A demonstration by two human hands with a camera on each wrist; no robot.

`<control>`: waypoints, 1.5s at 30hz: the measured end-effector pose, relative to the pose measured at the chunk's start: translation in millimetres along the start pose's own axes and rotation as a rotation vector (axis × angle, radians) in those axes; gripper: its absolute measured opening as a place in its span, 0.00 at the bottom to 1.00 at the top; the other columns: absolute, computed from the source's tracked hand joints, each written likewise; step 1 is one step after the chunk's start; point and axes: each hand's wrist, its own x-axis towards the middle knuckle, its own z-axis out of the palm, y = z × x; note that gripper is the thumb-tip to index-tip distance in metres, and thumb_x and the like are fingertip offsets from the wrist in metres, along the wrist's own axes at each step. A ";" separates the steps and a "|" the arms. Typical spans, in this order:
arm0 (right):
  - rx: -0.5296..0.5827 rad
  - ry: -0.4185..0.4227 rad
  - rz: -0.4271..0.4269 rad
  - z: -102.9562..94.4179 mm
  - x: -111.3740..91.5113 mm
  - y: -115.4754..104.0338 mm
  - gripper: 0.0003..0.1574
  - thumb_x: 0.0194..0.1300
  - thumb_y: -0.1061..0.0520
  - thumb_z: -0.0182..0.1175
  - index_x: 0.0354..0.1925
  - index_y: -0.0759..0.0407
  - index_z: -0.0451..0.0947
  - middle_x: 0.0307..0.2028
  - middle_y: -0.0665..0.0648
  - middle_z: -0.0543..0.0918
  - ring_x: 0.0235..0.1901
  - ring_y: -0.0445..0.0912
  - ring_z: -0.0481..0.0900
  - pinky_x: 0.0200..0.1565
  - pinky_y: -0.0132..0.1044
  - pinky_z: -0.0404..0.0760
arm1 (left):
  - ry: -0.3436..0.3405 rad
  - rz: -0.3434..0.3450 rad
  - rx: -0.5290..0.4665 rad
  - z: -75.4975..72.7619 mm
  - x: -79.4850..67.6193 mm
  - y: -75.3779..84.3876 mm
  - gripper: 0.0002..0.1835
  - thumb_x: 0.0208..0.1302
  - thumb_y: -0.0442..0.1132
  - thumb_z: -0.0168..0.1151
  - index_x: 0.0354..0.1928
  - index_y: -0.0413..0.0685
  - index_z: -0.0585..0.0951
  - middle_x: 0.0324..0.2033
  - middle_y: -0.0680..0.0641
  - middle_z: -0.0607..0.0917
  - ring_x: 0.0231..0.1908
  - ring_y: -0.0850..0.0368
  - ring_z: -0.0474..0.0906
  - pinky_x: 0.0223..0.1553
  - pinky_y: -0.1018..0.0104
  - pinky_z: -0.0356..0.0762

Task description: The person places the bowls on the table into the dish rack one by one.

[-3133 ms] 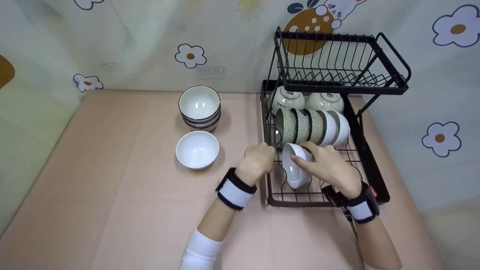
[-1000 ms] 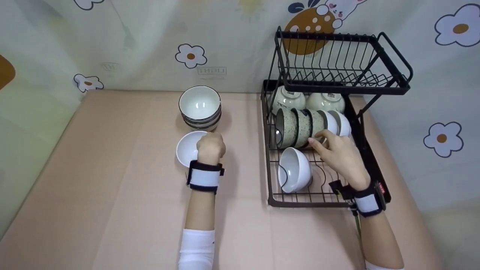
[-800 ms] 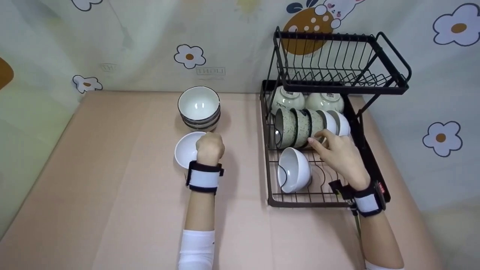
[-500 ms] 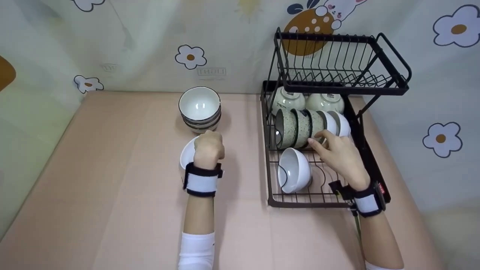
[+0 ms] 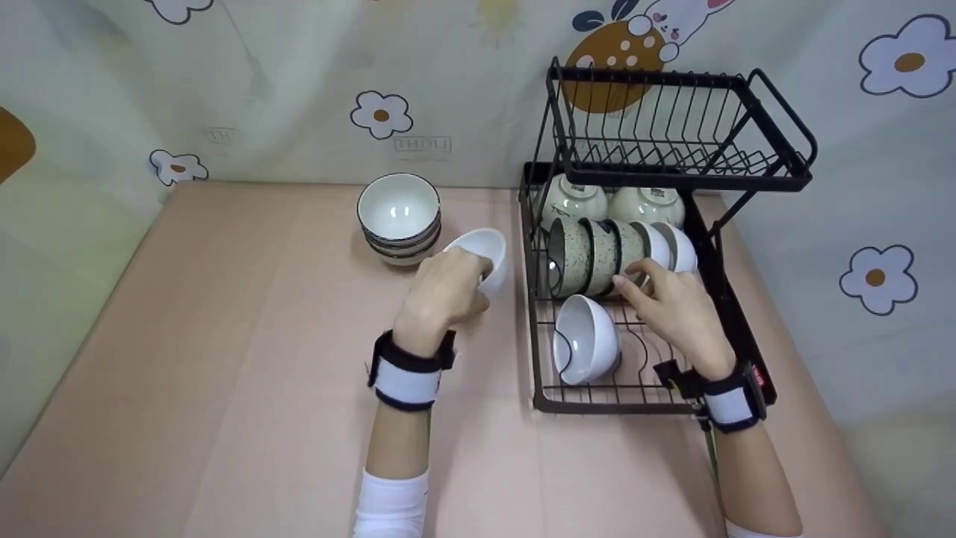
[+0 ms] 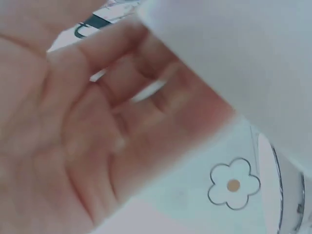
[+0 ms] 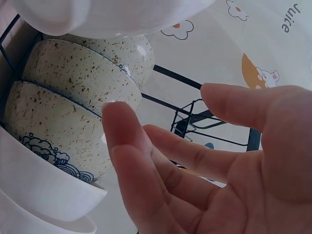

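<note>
My left hand [image 5: 441, 295] grips a tilted white bowl [image 5: 478, 240] by its rim, between the bowl stack and the dish rack [image 5: 612, 408]. In the left wrist view the blurred white bowl [image 6: 243, 53] fills the upper right, against the curled fingers. My right hand [image 5: 676, 314] hovers over the rack's lower tier with loosely bent fingers and nothing in its grasp. Beside its fingertips in the right wrist view are speckled bowls [image 7: 63, 126]. Another white bowl [image 5: 594, 340] stands on its side in the front row of the rack.
Stacked dark-rimmed bowls [image 5: 398, 209] stand at the back of the table [image 5: 261, 359]. Speckled bowls [image 5: 571, 258] and white bowls [image 5: 683, 246] line the rack's middle row, with two upturned pale bowls [image 5: 646, 205] behind. The black upper tier [image 5: 687, 179] overhangs the back.
A white bowl was set on its side in the rack's front row, and my right hand drew back from it. My left hand took the other white bowl from the table and carried it right.
</note>
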 end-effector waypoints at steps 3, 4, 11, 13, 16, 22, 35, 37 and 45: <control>0.010 0.016 0.001 0.6 0.6 -0.4 0.23 0.68 0.40 0.53 0.45 0.57 0.79 0.19 0.53 0.79 0.16 0.42 0.71 0.21 0.34 0.68 | 0.065 0.108 -0.014 -0.3 0.4 5.2 0.08 0.50 0.31 0.65 0.34 0.46 0.84 0.34 0.46 0.87 0.35 0.47 0.82 0.37 0.54 0.81; 0.016 0.024 0.002 0.9 0.8 -0.6 0.23 0.68 0.40 0.53 0.46 0.57 0.79 0.20 0.54 0.79 0.16 0.42 0.71 0.21 0.34 0.69 | 0.087 0.143 -0.011 -0.1 0.8 6.8 0.08 0.50 0.31 0.64 0.34 0.47 0.85 0.34 0.47 0.87 0.34 0.48 0.82 0.36 0.55 0.81; 0.155 0.060 0.059 -0.1 0.7 -5.1 0.30 0.71 0.38 0.45 0.53 0.59 0.76 0.25 0.59 0.84 0.22 0.47 0.80 0.27 0.34 0.75 | 0.207 0.382 0.033 4.0 2.6 17.5 0.09 0.52 0.31 0.63 0.33 0.51 0.86 0.29 0.49 0.82 0.33 0.53 0.79 0.29 0.60 0.80; 0.248 0.035 0.083 -1.6 0.8 -7.3 0.32 0.72 0.37 0.42 0.56 0.59 0.73 0.28 0.61 0.85 0.25 0.46 0.83 0.29 0.32 0.79 | 0.248 0.445 0.039 6.1 3.1 21.2 0.09 0.52 0.31 0.64 0.33 0.52 0.87 0.27 0.50 0.80 0.31 0.54 0.77 0.27 0.63 0.79; 0.415 -0.013 0.110 -3.2 0.6 -11.2 0.34 0.74 0.38 0.37 0.61 0.61 0.69 0.35 0.66 0.84 0.28 0.42 0.83 0.31 0.31 0.84 | 0.307 0.536 0.044 9.9 4.8 27.5 0.08 0.52 0.31 0.65 0.31 0.53 0.87 0.25 0.50 0.78 0.30 0.55 0.75 0.26 0.67 0.77; 0.776 -0.052 0.104 -2.8 -2.8 -14.4 0.34 0.75 0.40 0.34 0.67 0.58 0.60 0.44 0.60 0.81 0.36 0.42 0.83 0.39 0.37 0.86 | 0.416 0.660 0.098 18.5 9.9 41.5 0.04 0.53 0.37 0.68 0.30 0.55 0.88 0.23 0.51 0.78 0.28 0.58 0.72 0.28 0.72 0.74; 0.926 -0.062 0.103 -10.2 -5.5 -14.6 0.31 0.74 0.45 0.41 0.70 0.51 0.57 0.54 0.56 0.74 0.46 0.42 0.80 0.48 0.34 0.83 | 0.505 0.665 0.261 30.1 15.8 54.2 0.07 0.54 0.36 0.66 0.32 0.59 0.88 0.26 0.55 0.80 0.32 0.61 0.73 0.32 0.77 0.75; 0.930 -0.045 0.105 -10.8 -5.6 -15.3 0.30 0.74 0.46 0.42 0.70 0.52 0.57 0.53 0.56 0.73 0.45 0.42 0.81 0.47 0.34 0.84 | 0.504 0.650 0.246 31.0 16.4 54.9 0.07 0.54 0.36 0.66 0.34 0.58 0.88 0.29 0.54 0.82 0.34 0.61 0.75 0.34 0.77 0.77; 0.839 0.139 0.087 -11.1 -5.1 -13.8 0.27 0.72 0.51 0.47 0.66 0.55 0.64 0.54 0.56 0.74 0.43 0.41 0.80 0.43 0.29 0.83 | 0.543 0.581 0.167 32.9 17.8 54.2 0.09 0.55 0.36 0.66 0.38 0.45 0.78 0.36 0.49 0.79 0.37 0.57 0.74 0.36 0.76 0.78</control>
